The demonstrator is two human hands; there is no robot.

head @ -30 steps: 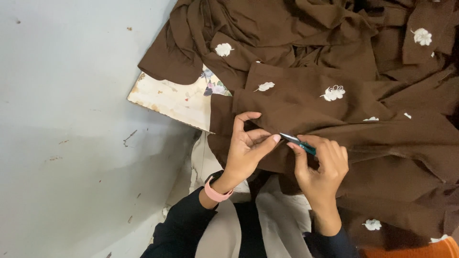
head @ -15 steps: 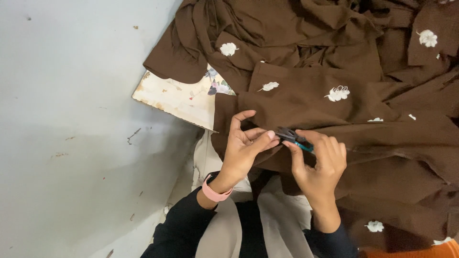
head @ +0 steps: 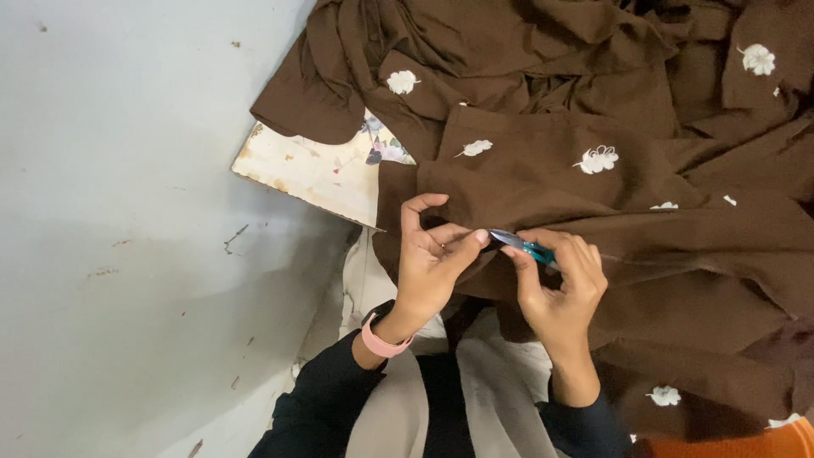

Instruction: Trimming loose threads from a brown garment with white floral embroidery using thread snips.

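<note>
A large brown cloth [head: 593, 203] with small white embroidered flowers lies crumpled across my lap and the surface ahead. My left hand [head: 432, 267], with a pink band at the wrist, pinches a folded edge of the cloth between thumb and fingers. My right hand [head: 560, 288] grips a small teal-handled thread snipper [head: 521, 246], its metal tip pointing left and meeting the left fingertips at the cloth's edge. Both sleeves are black.
A worn cream board with a floral print [head: 322, 170] sticks out from under the cloth at the left. A grey floor [head: 127, 254] with scuff marks fills the left side. An orange fabric piece [head: 738, 441] shows at the bottom right.
The view has shifted slightly. Both hands stay on the same cloth edge; the snipper tip has stayed close against the left fingertips.
</note>
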